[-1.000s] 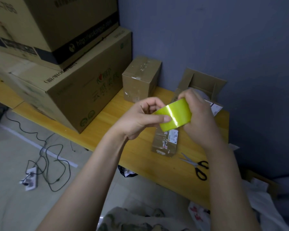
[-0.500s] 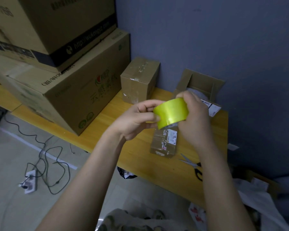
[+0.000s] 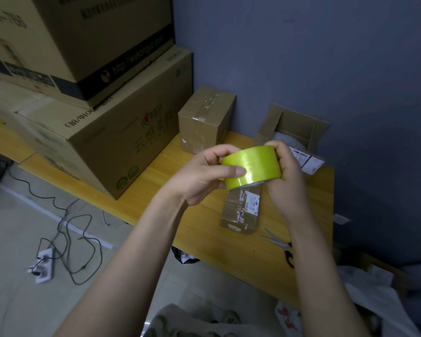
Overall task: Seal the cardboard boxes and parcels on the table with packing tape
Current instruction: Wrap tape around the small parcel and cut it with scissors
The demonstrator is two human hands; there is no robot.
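Here the roll of yellow-green packing tape (image 3: 252,166) is gripped from both sides, by the left hand (image 3: 199,176) and the right hand (image 3: 286,176), above the wooden table (image 3: 204,229). Directly beneath it a small taped parcel (image 3: 241,210) is lying, with scissors (image 3: 281,246) just beside.

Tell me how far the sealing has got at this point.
Done: the small box already looks taped shut. In hand: the left hand and right hand both grip the tape roll over a flat parcel. Left: the open box at the back, flaps up, and likely that parcel.
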